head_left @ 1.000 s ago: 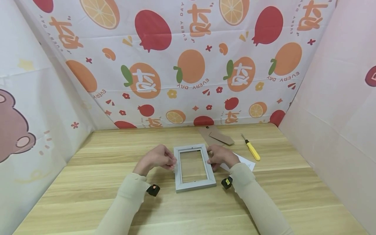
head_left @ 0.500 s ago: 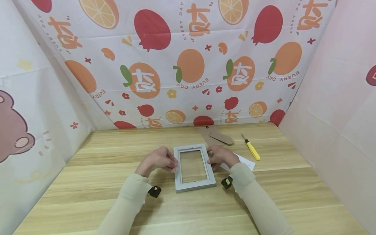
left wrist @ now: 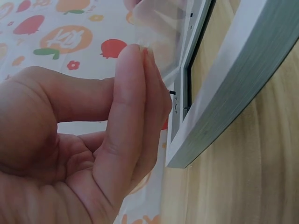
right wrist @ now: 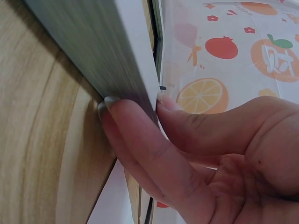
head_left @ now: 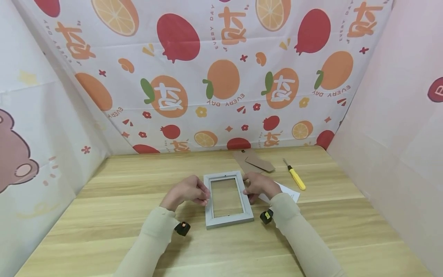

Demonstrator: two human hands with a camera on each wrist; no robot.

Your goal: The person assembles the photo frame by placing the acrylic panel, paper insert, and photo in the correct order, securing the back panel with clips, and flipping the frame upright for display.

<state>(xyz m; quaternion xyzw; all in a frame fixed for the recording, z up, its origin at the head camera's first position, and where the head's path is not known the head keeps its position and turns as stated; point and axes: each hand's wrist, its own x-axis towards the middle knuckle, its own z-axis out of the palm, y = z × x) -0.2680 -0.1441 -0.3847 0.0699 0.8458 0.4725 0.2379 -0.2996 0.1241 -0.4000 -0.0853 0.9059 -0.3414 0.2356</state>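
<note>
A silver-grey photo frame [head_left: 230, 220] lies on the wooden table, its inner opening showing the tabletop. At its left side is my left hand [head_left: 189, 191], thumb and fingertips pinched together. In the left wrist view those fingertips hold the edge of a clear thin sheet [left wrist: 159, 39], which stretches over the frame. My right hand [head_left: 257, 185] grips the frame's right side. The right wrist view has the thumb [right wrist: 201, 128] on the upper edge and the fingers [right wrist: 140, 133] against the outer side. A small dark tab [right wrist: 162, 88] sticks out beside the thumb.
Behind the right hand lies a brown backing board [head_left: 261, 164] with a stand flap. A white paper [head_left: 290, 192] is partly under the right forearm. Farther right is a yellow-handled screwdriver [head_left: 297, 178]. Patterned cloth [head_left: 221, 115] closes off the back and sides.
My left hand has shifted slightly right and down along the frame's left side, still pinching. The right hand and the frame stay in place.
</note>
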